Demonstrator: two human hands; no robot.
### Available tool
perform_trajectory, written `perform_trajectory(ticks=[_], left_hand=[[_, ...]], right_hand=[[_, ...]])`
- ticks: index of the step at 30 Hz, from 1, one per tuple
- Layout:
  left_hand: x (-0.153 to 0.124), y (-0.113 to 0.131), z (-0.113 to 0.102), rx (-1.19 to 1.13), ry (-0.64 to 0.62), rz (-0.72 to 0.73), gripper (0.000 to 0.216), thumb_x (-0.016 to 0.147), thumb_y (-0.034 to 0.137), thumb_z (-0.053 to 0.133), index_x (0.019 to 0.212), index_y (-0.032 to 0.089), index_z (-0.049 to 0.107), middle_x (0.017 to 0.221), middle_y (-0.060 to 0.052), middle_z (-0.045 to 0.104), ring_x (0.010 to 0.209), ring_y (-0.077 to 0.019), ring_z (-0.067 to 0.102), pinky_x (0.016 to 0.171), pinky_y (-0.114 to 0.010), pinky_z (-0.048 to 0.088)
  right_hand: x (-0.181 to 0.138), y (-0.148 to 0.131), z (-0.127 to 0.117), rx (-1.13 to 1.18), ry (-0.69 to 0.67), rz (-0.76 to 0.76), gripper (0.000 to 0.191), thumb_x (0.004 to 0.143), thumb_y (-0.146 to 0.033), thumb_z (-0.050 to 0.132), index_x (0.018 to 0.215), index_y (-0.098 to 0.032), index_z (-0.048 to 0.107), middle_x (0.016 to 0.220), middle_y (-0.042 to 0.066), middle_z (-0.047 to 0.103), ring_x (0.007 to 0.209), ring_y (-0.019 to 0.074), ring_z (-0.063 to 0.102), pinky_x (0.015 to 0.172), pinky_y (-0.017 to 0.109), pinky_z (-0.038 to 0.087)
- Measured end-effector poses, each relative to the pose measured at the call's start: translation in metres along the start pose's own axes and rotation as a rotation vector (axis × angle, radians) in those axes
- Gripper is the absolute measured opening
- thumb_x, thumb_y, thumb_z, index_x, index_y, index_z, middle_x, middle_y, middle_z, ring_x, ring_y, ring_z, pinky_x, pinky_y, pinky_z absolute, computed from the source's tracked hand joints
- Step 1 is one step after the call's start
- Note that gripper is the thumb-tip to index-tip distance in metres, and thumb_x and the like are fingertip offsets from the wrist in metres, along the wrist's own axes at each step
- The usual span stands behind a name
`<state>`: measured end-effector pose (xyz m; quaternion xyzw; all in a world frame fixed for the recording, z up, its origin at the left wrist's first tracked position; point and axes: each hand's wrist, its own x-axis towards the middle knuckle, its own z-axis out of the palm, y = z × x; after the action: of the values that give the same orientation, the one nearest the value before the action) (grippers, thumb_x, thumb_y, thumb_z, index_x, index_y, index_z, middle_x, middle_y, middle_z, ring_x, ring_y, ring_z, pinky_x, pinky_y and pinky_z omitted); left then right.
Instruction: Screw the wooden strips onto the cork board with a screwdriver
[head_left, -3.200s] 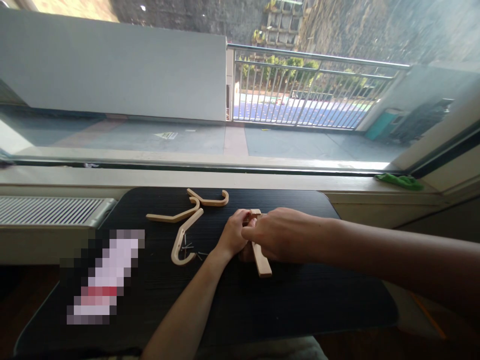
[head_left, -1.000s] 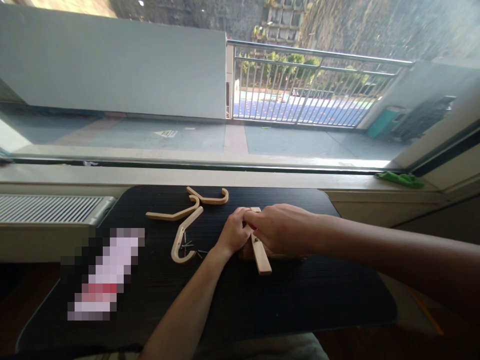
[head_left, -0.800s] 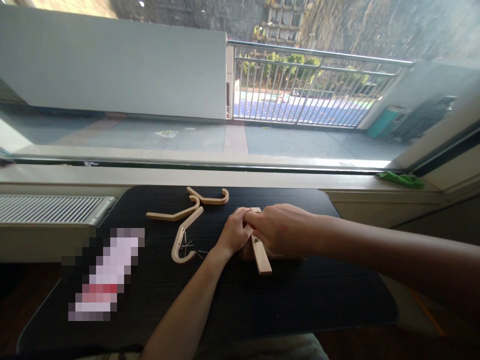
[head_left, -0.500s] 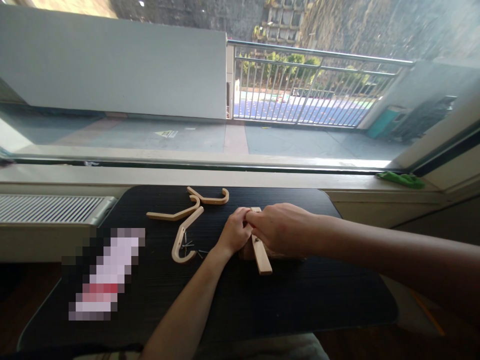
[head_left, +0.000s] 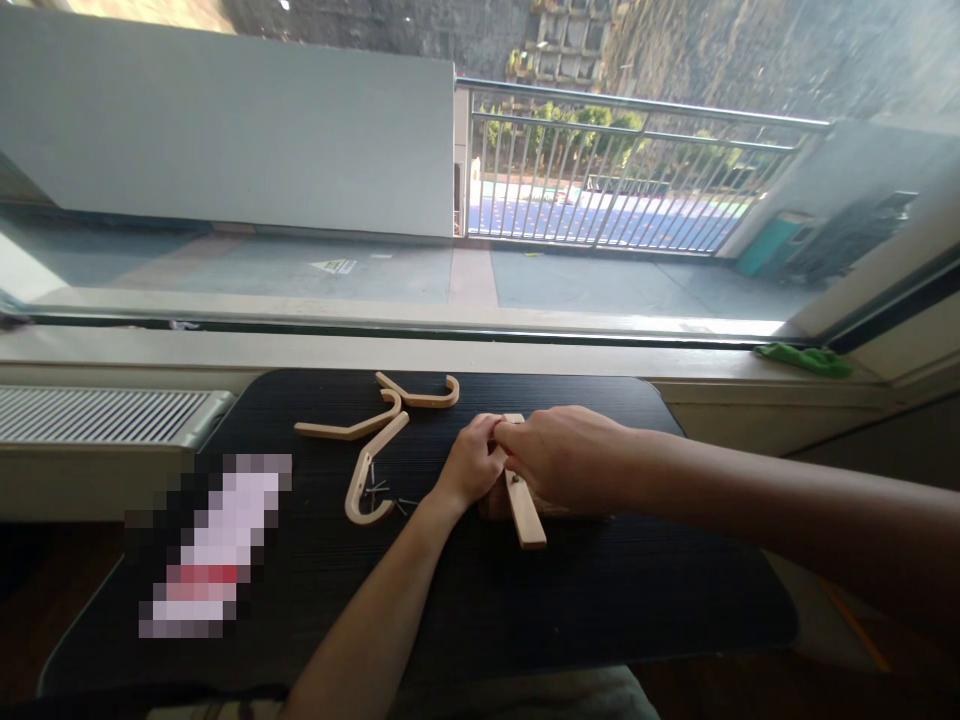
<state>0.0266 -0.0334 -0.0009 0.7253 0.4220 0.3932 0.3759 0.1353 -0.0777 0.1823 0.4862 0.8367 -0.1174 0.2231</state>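
A pale wooden strip (head_left: 529, 522) lies across a low brownish block (head_left: 495, 503) on the dark table. Partway along the strip shows a small dark screw or hole (head_left: 515, 479). My left hand (head_left: 472, 460) is closed around the strip's far part, from the left side. Pressed against it from the right, my right hand (head_left: 559, 455) has its fingers curled in a pinch over the strip. Whatever is between those fingers is hidden. To the left lie a curved wooden hook (head_left: 360, 480) with several screws (head_left: 375, 489) beside it, and two more wooden hooks (head_left: 349, 432) (head_left: 427, 402) farther back.
The black table (head_left: 300, 640) has rounded corners and stands against a window sill (head_left: 525, 357). A blurred-out pinkish item (head_left: 225, 540) lies at its left. A green cloth (head_left: 802, 360) rests on the sill at right, and a white radiator (head_left: 112, 415) is at left.
Both hands stay in place on the wooden strip. The whole view has shifted very slightly; nothing else visibly differs.
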Motion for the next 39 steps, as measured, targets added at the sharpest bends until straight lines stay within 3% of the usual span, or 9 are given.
perform_trajectory(ticks=[11,19,28,33,39], left_hand=[[0.000,0.002,-0.001,-0.006,-0.003,-0.003,0.021,0.078,0.008,0.057,0.095,0.017,0.065,0.100,-0.007,0.067,0.097,-0.0210,0.065,0.089,-0.032,0.051],[-0.001,0.004,-0.001,-0.029,0.003,-0.028,0.017,0.079,0.011,0.056,0.093,0.017,0.065,0.098,-0.007,0.068,0.095,-0.0214,0.065,0.085,-0.033,0.052],[0.000,-0.001,0.000,-0.005,-0.016,0.011,0.021,0.079,0.008,0.058,0.097,0.015,0.065,0.102,-0.008,0.068,0.099,-0.0214,0.063,0.093,-0.035,0.050],[0.000,-0.005,0.002,-0.021,-0.026,-0.010,0.021,0.078,0.006,0.055,0.094,0.015,0.065,0.099,-0.007,0.067,0.095,-0.0195,0.063,0.089,-0.033,0.052],[0.000,-0.007,0.002,-0.033,-0.022,-0.009,0.029,0.075,0.005,0.055,0.099,0.017,0.065,0.103,-0.006,0.066,0.101,-0.0210,0.061,0.094,-0.036,0.051]], right_hand=[[0.003,0.004,0.002,0.006,-0.014,0.002,0.024,0.094,-0.021,0.045,0.106,-0.012,0.064,0.085,0.014,0.073,0.076,0.0266,0.071,0.053,0.029,0.040],[0.002,0.009,0.011,-0.047,0.119,-0.094,0.040,0.084,-0.023,0.055,0.122,-0.009,0.057,0.088,0.015,0.071,0.076,0.0261,0.070,0.052,0.029,0.041],[-0.007,0.006,0.001,-0.021,0.075,-0.205,0.024,0.089,-0.013,0.054,0.110,-0.012,0.066,0.107,0.015,0.070,0.085,0.0223,0.068,0.065,0.029,0.048],[-0.002,0.006,0.006,-0.002,0.077,-0.228,0.025,0.087,-0.012,0.054,0.110,-0.011,0.065,0.102,0.014,0.072,0.083,0.0223,0.068,0.061,0.028,0.045],[0.001,0.014,0.013,-0.106,0.126,-0.345,0.024,0.091,-0.011,0.050,0.109,-0.013,0.066,0.107,0.012,0.070,0.080,0.0208,0.066,0.055,0.030,0.037]])
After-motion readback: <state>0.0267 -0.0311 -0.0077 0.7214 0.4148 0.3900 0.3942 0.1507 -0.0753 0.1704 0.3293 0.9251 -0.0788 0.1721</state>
